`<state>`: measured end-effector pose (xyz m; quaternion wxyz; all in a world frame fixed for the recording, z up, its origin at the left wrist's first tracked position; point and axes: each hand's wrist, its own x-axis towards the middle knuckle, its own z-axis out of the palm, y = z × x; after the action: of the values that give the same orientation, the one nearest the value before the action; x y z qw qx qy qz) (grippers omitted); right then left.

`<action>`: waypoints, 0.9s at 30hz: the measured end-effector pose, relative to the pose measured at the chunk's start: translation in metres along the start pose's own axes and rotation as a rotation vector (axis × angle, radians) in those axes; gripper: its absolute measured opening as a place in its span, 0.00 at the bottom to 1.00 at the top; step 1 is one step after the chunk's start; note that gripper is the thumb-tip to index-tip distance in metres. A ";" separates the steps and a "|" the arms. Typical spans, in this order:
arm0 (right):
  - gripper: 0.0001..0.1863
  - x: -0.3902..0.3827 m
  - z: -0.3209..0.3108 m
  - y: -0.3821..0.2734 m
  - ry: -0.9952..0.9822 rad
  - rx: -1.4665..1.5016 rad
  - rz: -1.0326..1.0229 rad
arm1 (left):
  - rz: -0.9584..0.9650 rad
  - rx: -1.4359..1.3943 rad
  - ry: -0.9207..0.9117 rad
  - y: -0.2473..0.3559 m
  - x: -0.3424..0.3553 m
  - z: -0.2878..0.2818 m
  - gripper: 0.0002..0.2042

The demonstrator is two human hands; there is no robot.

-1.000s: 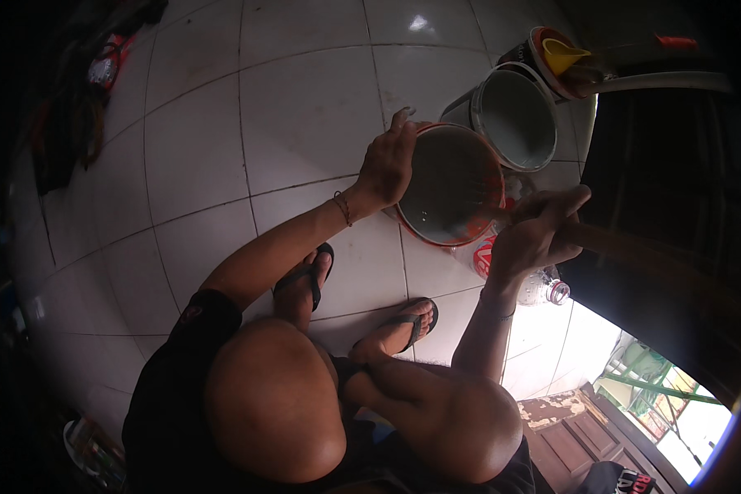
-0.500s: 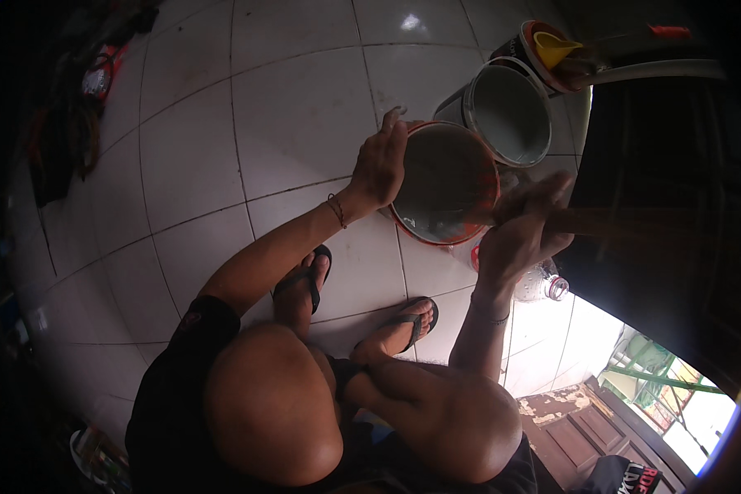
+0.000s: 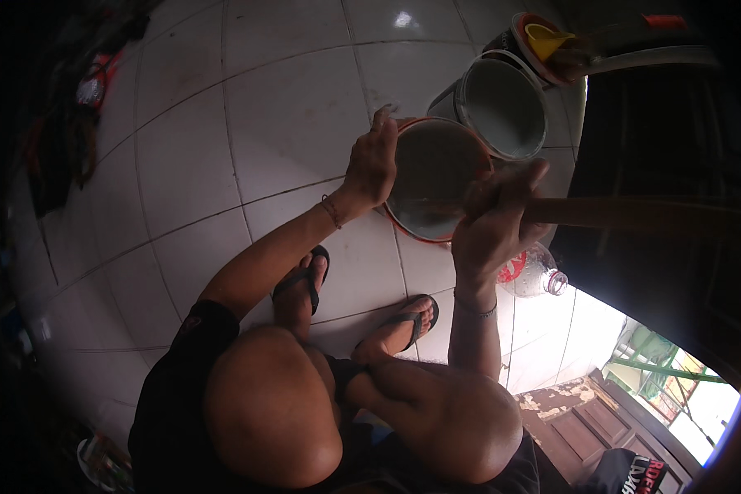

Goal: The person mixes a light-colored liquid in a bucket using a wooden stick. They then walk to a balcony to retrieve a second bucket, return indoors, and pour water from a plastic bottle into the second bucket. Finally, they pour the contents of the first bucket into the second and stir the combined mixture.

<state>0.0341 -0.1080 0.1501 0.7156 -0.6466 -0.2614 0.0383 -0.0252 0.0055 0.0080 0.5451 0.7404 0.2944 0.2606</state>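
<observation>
My left hand grips the left side of a bucket with an orange-stained rim and a dull grey inside. My right hand is closed on a long wooden stick, blurred toward the right; its near end reaches over or into the bucket, though the exact tip is hard to make out. A clear plastic bottle with a red label lies on its side beside and partly behind my right hand. A second bucket, pale-rimmed with a grey-green inside, stands just behind the first.
A dark bucket with a yellow funnel stands farther back. The white tiled floor surrounds my feet. Dark clutter sits at the left, a dark panel at the right, and a worn brown wooden door at lower right.
My right hand and the stick have moved left and slightly up, over the bucket. My left hand has shifted slightly left with the bucket rim; the view has shifted a little.
</observation>
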 end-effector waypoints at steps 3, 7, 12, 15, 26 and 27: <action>0.26 0.005 0.010 0.010 0.119 0.114 -0.051 | 0.034 -0.065 0.005 -0.003 0.000 0.003 0.26; 0.27 0.020 -0.002 0.013 0.218 -0.258 -0.317 | 0.122 -0.093 0.065 -0.011 0.002 0.004 0.27; 0.28 0.006 0.002 -0.006 0.096 -0.037 0.053 | 0.022 -0.115 0.010 -0.007 0.002 0.005 0.29; 0.28 0.007 0.009 0.011 0.134 0.126 -0.001 | 0.052 -0.172 0.030 -0.015 0.003 0.008 0.29; 0.25 0.003 -0.005 -0.004 0.084 0.052 0.045 | 0.054 -0.042 0.029 -0.003 -0.002 0.003 0.30; 0.25 0.004 0.001 0.002 0.113 0.086 0.012 | 0.055 -0.024 0.025 -0.006 -0.002 0.004 0.30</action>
<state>0.0375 -0.1057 0.1492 0.7562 -0.6179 -0.2147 0.0173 -0.0246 0.0032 0.0008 0.5429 0.7382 0.2777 0.2884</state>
